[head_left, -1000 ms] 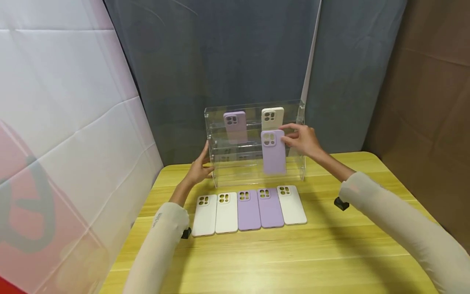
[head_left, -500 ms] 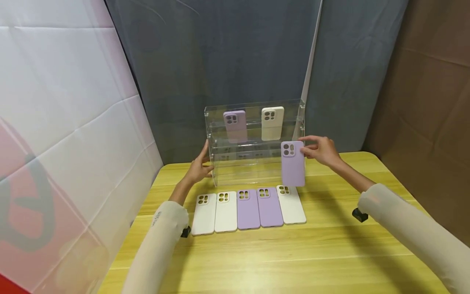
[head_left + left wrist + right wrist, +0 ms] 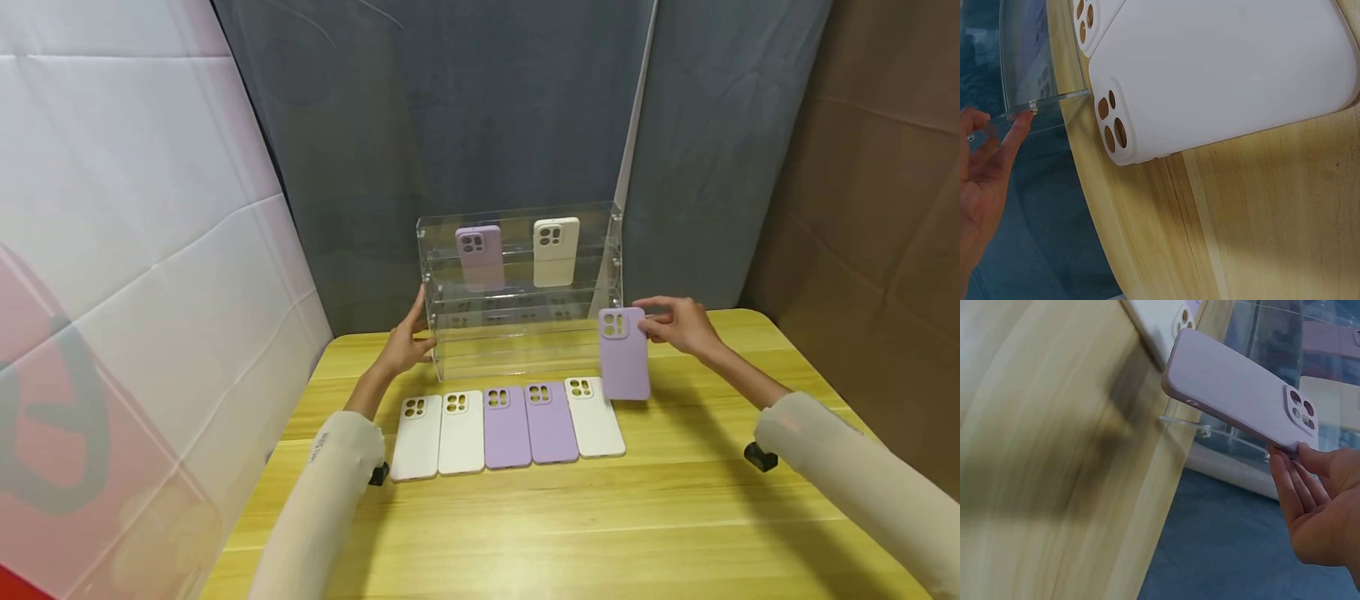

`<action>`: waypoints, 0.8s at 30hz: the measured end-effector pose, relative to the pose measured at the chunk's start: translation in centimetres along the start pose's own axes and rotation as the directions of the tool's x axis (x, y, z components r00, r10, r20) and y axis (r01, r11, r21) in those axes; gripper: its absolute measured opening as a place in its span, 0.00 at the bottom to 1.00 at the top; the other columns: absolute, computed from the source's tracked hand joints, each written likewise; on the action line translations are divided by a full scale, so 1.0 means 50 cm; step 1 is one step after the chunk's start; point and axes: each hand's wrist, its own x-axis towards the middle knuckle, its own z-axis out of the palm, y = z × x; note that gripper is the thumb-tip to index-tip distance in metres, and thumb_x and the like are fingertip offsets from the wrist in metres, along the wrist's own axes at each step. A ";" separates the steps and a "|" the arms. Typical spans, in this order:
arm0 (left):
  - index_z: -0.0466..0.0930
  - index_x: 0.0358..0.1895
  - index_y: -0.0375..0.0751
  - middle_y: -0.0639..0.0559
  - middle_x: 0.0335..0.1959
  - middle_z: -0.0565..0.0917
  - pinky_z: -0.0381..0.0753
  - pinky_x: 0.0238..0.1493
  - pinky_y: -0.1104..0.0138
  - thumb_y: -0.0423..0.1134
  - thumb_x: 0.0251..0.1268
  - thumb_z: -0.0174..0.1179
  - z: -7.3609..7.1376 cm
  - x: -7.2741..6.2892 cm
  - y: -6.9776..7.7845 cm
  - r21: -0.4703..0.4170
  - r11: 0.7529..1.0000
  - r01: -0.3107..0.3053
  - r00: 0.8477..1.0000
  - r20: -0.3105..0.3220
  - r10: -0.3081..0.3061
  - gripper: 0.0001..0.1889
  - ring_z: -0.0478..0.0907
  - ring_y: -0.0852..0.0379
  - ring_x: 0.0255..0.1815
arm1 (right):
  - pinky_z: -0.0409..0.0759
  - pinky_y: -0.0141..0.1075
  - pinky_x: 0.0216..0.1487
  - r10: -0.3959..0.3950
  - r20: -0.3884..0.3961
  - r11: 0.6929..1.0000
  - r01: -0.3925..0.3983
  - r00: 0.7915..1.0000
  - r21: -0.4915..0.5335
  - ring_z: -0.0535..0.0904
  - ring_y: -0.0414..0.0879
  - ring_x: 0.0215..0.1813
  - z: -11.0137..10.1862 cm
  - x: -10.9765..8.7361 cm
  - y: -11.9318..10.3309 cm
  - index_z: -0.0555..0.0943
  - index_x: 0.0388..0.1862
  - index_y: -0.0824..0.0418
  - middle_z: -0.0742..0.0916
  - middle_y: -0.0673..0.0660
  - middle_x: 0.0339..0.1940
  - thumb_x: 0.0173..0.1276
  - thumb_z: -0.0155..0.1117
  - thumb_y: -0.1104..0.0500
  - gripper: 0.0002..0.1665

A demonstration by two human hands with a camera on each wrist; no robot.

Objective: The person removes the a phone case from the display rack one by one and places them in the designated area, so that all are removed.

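My right hand [image 3: 681, 325] pinches a purple phone case [image 3: 624, 357] by its upper right edge, thumb in front. The case hangs upright, back side facing me, overlapping the rightmost white case in the head view. My left hand [image 3: 405, 343] touches the left side of a clear acrylic display rack [image 3: 517, 343]; its fingertips [image 3: 1020, 123] meet the side panel in the left wrist view. On the rack's upper part stand another purple case [image 3: 482, 260] and a cream-white case [image 3: 556, 252].
A row of cases lies flat before the rack: two white cases [image 3: 417, 442] at left, two purple ones [image 3: 507, 433] in the middle, a white one [image 3: 596, 421] at right. The wooden table [image 3: 525, 533] stands between grey, white and brown cloth walls.
My right hand has carried the purple case right and downward, from before the rack's tiers to beside its lower right corner. My left hand has stayed at the rack's side.
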 end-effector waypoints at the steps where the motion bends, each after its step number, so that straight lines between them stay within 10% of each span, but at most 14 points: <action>1: 0.27 0.85 0.66 0.18 0.78 0.50 0.81 0.51 0.32 0.20 0.73 0.55 -0.001 -0.003 0.007 -0.007 1.000 0.004 1.000 0.007 -0.004 0.55 0.70 0.18 0.65 | 0.90 0.33 0.36 0.004 0.004 1.000 -0.004 1.000 0.001 0.91 0.59 0.44 0.000 -0.002 0.005 0.79 0.68 0.70 0.88 0.73 0.49 0.74 0.67 0.66 0.25; 7: 0.28 0.85 0.57 0.16 0.77 0.51 0.83 0.50 0.34 0.18 0.71 0.56 -0.005 -0.017 0.038 -0.008 1.000 0.012 1.000 0.024 -0.012 0.55 0.70 0.18 0.65 | 0.90 0.34 0.35 0.032 0.037 0.999 -0.031 0.999 -0.005 0.90 0.62 0.44 0.001 -0.011 0.033 0.79 0.68 0.71 0.89 0.73 0.47 0.75 0.66 0.67 0.24; 24: 0.28 0.82 0.79 0.20 0.78 0.55 0.91 0.43 0.48 0.19 0.73 0.55 0.003 0.010 -0.021 0.044 0.999 -0.003 1.000 -0.025 0.004 0.58 0.75 0.23 0.63 | 0.91 0.50 0.41 0.109 0.078 0.994 -0.108 0.991 -0.024 0.91 0.61 0.41 0.032 -0.041 0.106 0.79 0.64 0.78 0.88 0.75 0.47 0.73 0.67 0.68 0.23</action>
